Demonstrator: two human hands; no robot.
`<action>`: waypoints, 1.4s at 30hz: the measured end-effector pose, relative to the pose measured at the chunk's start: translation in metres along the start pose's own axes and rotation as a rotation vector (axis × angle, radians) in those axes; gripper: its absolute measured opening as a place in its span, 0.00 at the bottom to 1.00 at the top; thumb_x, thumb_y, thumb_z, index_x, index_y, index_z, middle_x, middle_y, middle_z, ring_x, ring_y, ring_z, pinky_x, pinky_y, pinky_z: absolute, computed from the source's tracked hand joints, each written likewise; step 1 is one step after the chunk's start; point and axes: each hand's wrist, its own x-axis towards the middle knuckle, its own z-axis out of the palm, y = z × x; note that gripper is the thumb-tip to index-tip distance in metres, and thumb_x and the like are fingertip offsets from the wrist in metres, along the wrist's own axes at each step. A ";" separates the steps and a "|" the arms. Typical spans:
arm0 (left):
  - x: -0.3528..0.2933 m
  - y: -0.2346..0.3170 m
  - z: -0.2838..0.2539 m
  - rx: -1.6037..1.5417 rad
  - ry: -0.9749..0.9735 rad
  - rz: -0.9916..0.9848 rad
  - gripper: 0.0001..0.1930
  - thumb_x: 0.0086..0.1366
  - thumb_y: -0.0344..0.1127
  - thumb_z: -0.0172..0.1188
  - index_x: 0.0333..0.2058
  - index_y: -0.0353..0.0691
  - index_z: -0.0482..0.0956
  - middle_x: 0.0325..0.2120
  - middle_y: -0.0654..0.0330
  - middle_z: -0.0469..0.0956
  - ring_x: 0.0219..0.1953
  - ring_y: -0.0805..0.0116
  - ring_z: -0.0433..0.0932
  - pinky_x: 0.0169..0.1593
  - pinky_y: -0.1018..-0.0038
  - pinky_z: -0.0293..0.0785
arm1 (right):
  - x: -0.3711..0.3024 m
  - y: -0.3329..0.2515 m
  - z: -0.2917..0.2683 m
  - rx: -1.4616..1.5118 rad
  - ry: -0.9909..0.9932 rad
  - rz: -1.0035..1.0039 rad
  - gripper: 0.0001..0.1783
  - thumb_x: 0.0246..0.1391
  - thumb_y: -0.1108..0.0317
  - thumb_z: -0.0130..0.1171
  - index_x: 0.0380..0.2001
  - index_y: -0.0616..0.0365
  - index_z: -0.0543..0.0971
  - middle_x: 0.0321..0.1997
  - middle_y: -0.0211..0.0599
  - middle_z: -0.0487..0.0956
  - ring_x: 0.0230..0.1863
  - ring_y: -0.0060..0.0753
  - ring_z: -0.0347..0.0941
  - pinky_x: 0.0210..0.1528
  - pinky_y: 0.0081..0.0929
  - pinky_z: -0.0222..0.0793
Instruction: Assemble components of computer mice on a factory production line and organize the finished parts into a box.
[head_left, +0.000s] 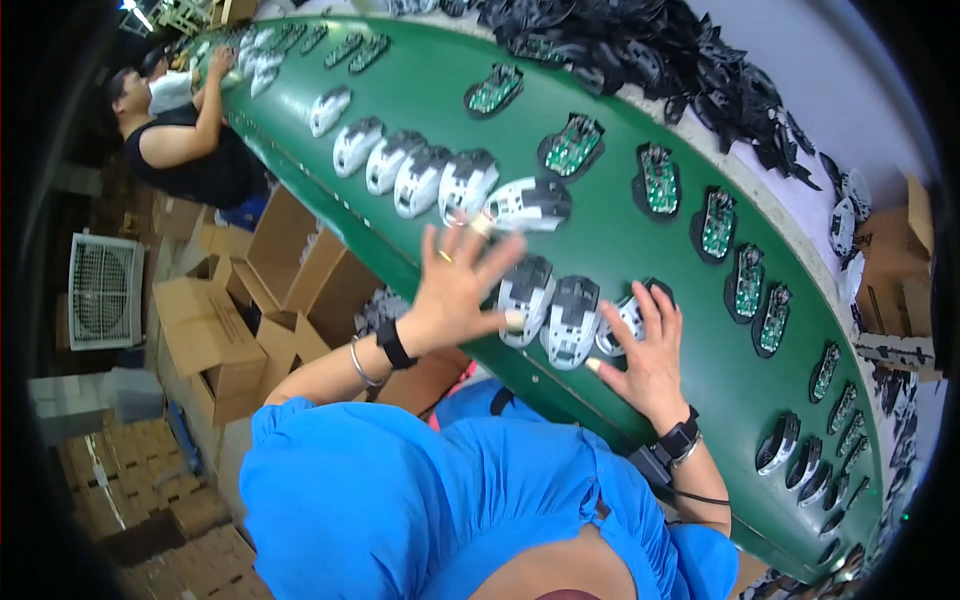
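My left hand [455, 285] is spread, slightly blurred, over the green table; its fingertips reach the near side of a white-and-black computer mouse [528, 204] lying sideways. Whether they touch it I cannot tell. My right hand [650, 358] has its fingers stretched apart over another mouse [622, 326], which shows between thumb and fingers, partly covered. Two more mice, one grey-white with a black top [574, 322] and one beside it [526, 300], stand side by side between my hands. Farther left, several similar mice [420, 180] form a row.
Mouse bases with green circuit boards [572, 146] are spaced along the far side of the green table [440, 95]. Black plastic parts [670, 70] are heaped beyond its edge. Cardboard boxes [215, 335] stand on the floor at left. A co-worker [185, 150] sits farther up the table.
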 end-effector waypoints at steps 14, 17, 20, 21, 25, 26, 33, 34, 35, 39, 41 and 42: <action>0.006 0.007 0.007 -0.018 0.024 -0.112 0.45 0.32 0.51 0.73 0.54 0.47 0.69 0.53 0.37 0.56 0.56 0.36 0.58 0.49 0.46 0.64 | 0.007 -0.019 -0.001 -0.115 -0.079 -0.082 0.52 0.23 0.49 0.73 0.60 0.34 0.65 0.60 0.46 0.63 0.60 0.51 0.57 0.59 0.61 0.49; 0.007 0.013 0.009 -0.020 0.023 -0.191 0.43 0.36 0.53 0.71 0.54 0.45 0.69 0.56 0.36 0.55 0.60 0.37 0.53 0.51 0.41 0.61 | 0.000 -0.031 -0.002 -0.098 -0.054 0.000 0.51 0.26 0.52 0.73 0.61 0.32 0.64 0.61 0.46 0.63 0.60 0.51 0.57 0.59 0.61 0.50; 0.024 0.029 0.013 0.030 0.067 -0.206 0.43 0.33 0.57 0.72 0.52 0.50 0.73 0.59 0.38 0.53 0.61 0.37 0.52 0.53 0.41 0.59 | 0.014 -0.046 -0.009 -0.145 -0.078 0.066 0.51 0.28 0.55 0.73 0.61 0.28 0.62 0.62 0.47 0.62 0.61 0.52 0.56 0.58 0.61 0.51; 0.031 0.034 0.017 -0.011 0.075 -0.221 0.42 0.33 0.56 0.73 0.52 0.51 0.73 0.59 0.38 0.54 0.60 0.38 0.54 0.53 0.41 0.60 | 0.020 -0.045 -0.011 -0.156 -0.124 0.055 0.52 0.27 0.56 0.73 0.61 0.27 0.62 0.62 0.47 0.62 0.61 0.52 0.56 0.58 0.62 0.51; 0.049 0.033 0.028 -0.045 0.097 -0.236 0.38 0.35 0.52 0.73 0.49 0.51 0.74 0.56 0.41 0.57 0.58 0.40 0.59 0.51 0.43 0.62 | 0.017 -0.038 -0.003 -0.141 -0.139 0.028 0.52 0.26 0.59 0.74 0.61 0.30 0.63 0.60 0.47 0.63 0.61 0.52 0.57 0.59 0.58 0.51; 0.052 0.032 0.028 -0.012 0.058 -0.211 0.38 0.35 0.52 0.73 0.49 0.51 0.74 0.56 0.41 0.57 0.58 0.41 0.59 0.51 0.43 0.62 | 0.013 -0.035 0.000 -0.093 -0.111 0.031 0.52 0.26 0.59 0.74 0.61 0.32 0.64 0.60 0.47 0.64 0.60 0.52 0.57 0.59 0.57 0.50; 0.065 0.048 0.031 -0.026 0.072 -0.157 0.36 0.34 0.49 0.75 0.48 0.54 0.76 0.61 0.44 0.53 0.62 0.41 0.53 0.51 0.40 0.61 | 0.024 -0.052 -0.009 -0.129 -0.180 0.121 0.53 0.27 0.63 0.74 0.62 0.28 0.62 0.64 0.51 0.56 0.60 0.51 0.57 0.57 0.60 0.54; 0.069 0.047 0.031 -0.016 0.060 -0.144 0.37 0.34 0.47 0.75 0.48 0.54 0.75 0.61 0.44 0.53 0.63 0.41 0.53 0.51 0.39 0.61 | 0.027 -0.052 -0.011 -0.159 -0.213 0.128 0.52 0.29 0.64 0.73 0.62 0.28 0.62 0.64 0.51 0.56 0.61 0.52 0.57 0.57 0.60 0.54; 0.070 0.047 0.029 -0.040 0.022 -0.147 0.35 0.33 0.45 0.75 0.46 0.53 0.77 0.61 0.46 0.53 0.61 0.42 0.55 0.50 0.42 0.62 | 0.028 -0.052 -0.013 -0.121 -0.232 0.140 0.51 0.30 0.65 0.73 0.61 0.28 0.62 0.65 0.51 0.56 0.62 0.52 0.56 0.58 0.60 0.53; 0.066 0.034 0.036 -0.223 0.117 -0.114 0.33 0.30 0.45 0.75 0.42 0.51 0.80 0.60 0.46 0.54 0.59 0.46 0.59 0.47 0.50 0.66 | 0.017 -0.045 -0.011 -0.099 -0.161 0.089 0.50 0.30 0.66 0.73 0.61 0.29 0.63 0.63 0.49 0.58 0.62 0.52 0.56 0.60 0.59 0.50; 0.057 0.022 0.025 -0.399 0.139 -0.159 0.32 0.31 0.45 0.75 0.42 0.48 0.80 0.58 0.43 0.58 0.56 0.43 0.62 0.52 0.53 0.65 | 0.008 -0.043 -0.013 -0.059 -0.157 0.137 0.48 0.29 0.68 0.72 0.59 0.34 0.65 0.61 0.48 0.61 0.61 0.51 0.57 0.59 0.57 0.52; 0.048 0.012 0.021 -0.483 0.171 -0.173 0.31 0.32 0.45 0.74 0.42 0.48 0.80 0.57 0.42 0.59 0.55 0.42 0.64 0.53 0.54 0.64 | 0.004 -0.043 -0.015 -0.031 -0.138 0.161 0.46 0.29 0.68 0.72 0.58 0.38 0.66 0.60 0.47 0.62 0.60 0.50 0.58 0.58 0.57 0.53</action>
